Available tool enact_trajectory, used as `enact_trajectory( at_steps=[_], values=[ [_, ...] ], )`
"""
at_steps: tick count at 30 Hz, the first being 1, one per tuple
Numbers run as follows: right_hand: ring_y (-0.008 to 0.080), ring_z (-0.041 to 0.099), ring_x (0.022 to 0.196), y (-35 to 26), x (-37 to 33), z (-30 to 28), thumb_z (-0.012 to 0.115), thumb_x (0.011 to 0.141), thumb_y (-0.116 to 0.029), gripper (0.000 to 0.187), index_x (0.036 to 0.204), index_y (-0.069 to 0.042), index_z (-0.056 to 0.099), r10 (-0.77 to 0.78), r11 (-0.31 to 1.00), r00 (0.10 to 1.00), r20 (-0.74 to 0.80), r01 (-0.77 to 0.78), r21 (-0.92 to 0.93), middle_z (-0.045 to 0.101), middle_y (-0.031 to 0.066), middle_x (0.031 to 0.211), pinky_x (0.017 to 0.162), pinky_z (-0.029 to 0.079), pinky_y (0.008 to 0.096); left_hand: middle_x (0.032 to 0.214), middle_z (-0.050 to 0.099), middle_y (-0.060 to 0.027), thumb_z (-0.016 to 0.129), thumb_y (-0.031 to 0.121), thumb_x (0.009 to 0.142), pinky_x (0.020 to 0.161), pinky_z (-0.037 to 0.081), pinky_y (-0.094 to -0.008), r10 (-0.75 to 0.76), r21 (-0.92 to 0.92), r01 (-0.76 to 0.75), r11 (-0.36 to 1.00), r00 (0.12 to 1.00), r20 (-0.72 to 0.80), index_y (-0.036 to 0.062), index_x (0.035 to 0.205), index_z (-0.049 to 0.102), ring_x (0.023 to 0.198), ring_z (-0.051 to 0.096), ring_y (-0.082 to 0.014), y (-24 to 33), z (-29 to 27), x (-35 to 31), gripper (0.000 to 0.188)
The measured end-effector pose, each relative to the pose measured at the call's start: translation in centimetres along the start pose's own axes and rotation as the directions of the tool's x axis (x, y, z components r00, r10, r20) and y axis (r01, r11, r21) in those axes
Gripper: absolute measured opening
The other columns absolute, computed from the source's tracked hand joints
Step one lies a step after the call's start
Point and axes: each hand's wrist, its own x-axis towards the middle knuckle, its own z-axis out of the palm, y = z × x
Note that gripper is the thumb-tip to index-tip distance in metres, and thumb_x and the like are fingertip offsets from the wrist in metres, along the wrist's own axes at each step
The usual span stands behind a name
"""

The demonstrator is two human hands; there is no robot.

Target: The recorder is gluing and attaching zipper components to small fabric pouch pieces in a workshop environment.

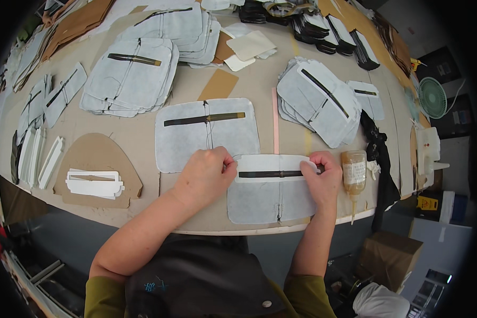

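White slotted frame (270,162): between the hands, across the upper part of a grey panel (254,204), long axis left to right, black strip (265,174) in its slot. Left hand (211,169): fingertips drawn together at the left corner; whether gripping, I cannot tell. Right hand (324,175): pinching the right end. Both equally near. Surface: beige table (130,127). Room: green fan (432,98), my right.

Head-worn fisheye view — downward and forward, from near above, across the worktable (184,86).

Even indoor light | soft shadows | fisheye-bent edges | black corners
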Motion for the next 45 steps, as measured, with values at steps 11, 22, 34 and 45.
enact_trajectory(
  at_steps=[11,22,34,45],
  values=[
    [0.0186,0.060,0.068,-0.1,0.2,0.5,0.072,0.069,-0.003,0.011,0.074,0.001,0.063,-0.069,0.998,0.993,-0.094,0.069,-0.003,0.064,0.0087,0.077,0.064,0.049,0.0316,0.070,0.067,-0.0198,0.068,0.004,0.085,0.059,0.054,-0.0433,0.092,0.162,-0.079,0.984,0.993,-0.073,-0.0027,0.084,0.058,0.063,0.068,-0.0383,0.6,0.6,-0.5,0.012],
    [0.0252,0.060,0.064,0.7,0.5,1.1,0.071,0.065,-0.006,0.010,0.067,-0.003,0.062,-0.151,0.989,0.981,-0.126,0.149,-0.021,0.062,0.0085,0.069,0.059,0.048,0.0363,0.075,0.067,-0.0216,0.065,0.011,0.090,0.068,0.052,-0.0492,-0.064,0.270,0.058,0.961,0.998,0.013,-0.0007,0.094,0.053,0.072,0.066,-0.0426,1.8,0.1,-0.7,0.017],
    [0.0254,0.062,0.067,0.7,0.5,0.6,0.074,0.065,-0.007,0.011,0.067,-0.004,0.063,-0.142,0.990,0.983,-0.117,0.138,-0.042,0.064,0.0072,0.071,0.065,0.049,0.0379,0.112,0.061,-0.0157,0.065,0.010,0.092,0.077,0.051,-0.0430,0.369,0.332,-0.389,0.859,0.921,0.124,0.0042,0.114,0.053,0.094,0.064,-0.0369,6.0,-0.4,-0.4,0.026],
    [0.0227,0.065,0.080,0.3,-0.1,-0.6,0.076,0.072,-0.004,0.009,0.076,-0.002,0.068,-0.120,0.990,0.988,-0.097,0.127,0.068,0.069,0.0078,0.085,0.073,0.052,0.0349,0.101,0.063,-0.0069,0.073,0.004,0.078,0.081,0.049,-0.0375,0.614,0.212,-0.601,0.771,0.789,0.007,0.0041,0.109,0.071,0.094,0.059,-0.0258,4.0,7.1,1.7,0.030]
  ],
)
